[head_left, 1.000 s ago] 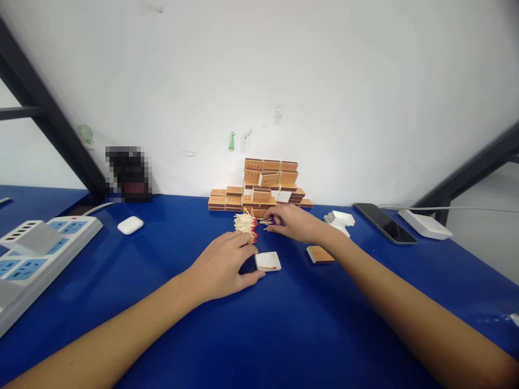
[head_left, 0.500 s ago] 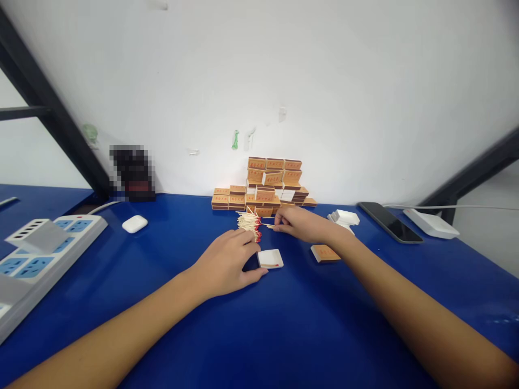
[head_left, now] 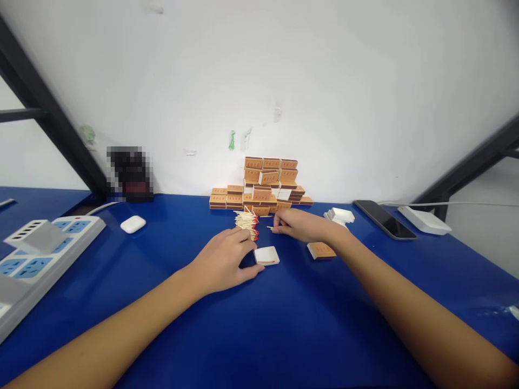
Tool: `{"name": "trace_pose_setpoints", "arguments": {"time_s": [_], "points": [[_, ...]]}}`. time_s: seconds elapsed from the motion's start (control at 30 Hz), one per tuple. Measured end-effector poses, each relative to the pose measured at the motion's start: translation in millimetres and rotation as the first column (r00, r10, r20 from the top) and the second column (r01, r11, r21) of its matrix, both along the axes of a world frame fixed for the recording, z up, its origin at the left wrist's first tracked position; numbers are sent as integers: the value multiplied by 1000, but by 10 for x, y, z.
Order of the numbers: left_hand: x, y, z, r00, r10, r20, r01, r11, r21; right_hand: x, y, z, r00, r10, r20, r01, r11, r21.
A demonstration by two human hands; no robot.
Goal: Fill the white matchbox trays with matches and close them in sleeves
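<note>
A small white matchbox tray lies on the blue tabletop with one red-tipped matchstick inside along its near edge. My left hand rests beside it, thumb and forefinger gripping the tray's left side. Beyond those fingers is a heap of matchsticks, red heads mostly to the right. My right hand is just right of the heap, its fingertips pinched on a matchstick whose pale end sticks out to the left. How many sticks it holds is hidden. An orange matchbox sleeve lies near my right forearm.
Stacked orange matchboxes stand against the white wall. Several white trays are piled beyond my right forearm, with a phone and a white box further right. On the left are a white case and a power strip.
The view has shifted slightly. Less of the matchsticks shows beyond my right fingertips than before. My left hand keeps its place at the tray.
</note>
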State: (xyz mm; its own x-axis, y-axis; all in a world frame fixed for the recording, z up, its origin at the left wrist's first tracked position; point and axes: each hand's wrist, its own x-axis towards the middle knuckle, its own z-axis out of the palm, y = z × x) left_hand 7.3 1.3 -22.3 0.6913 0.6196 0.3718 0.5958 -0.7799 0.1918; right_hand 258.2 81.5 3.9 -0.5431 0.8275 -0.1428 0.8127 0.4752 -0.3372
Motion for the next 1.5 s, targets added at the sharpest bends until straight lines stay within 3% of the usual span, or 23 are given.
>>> {"name": "trace_pose_setpoints", "arguments": {"time_s": [0.27,0.43,0.53,0.63,0.73,0.93,1.13,1.33,1.5], "points": [[-5,15,0,1000,7,-10,-7,1000,-16,14,-231,136,1000,-3,28,4,1000,-31],[-6,9,6,1000,-3,1,3,1000,-16,-52,-538,232,994,28,-110,-31,999,-25],[-2,4,8,1000,-12,6,12,1000,-29,-187,-739,200,978,93,-187,-96,995,-7],[3,7,5,1000,-28,11,28,999,-25,-308,-841,101,992,93,-89,-91,995,28],[5,13,8,999,-34,15,34,999,-6,-315,-839,50,994,104,-40,-102,993,52],[-3,7,30,999,-23,25,23,999,-27,-66,-741,172,978,86,-188,-65,991,115],[-4,-2,42,999,-37,7,37,999,-21,143,-605,168,992,49,-118,-27,983,184],[-8,1,48,999,-38,0,38,999,-6,19,-735,202,977,127,-172,-114,990,81],[-10,3,32,999,-40,-1,40,999,3,-92,-811,113,980,154,-127,-148,987,60]]}}
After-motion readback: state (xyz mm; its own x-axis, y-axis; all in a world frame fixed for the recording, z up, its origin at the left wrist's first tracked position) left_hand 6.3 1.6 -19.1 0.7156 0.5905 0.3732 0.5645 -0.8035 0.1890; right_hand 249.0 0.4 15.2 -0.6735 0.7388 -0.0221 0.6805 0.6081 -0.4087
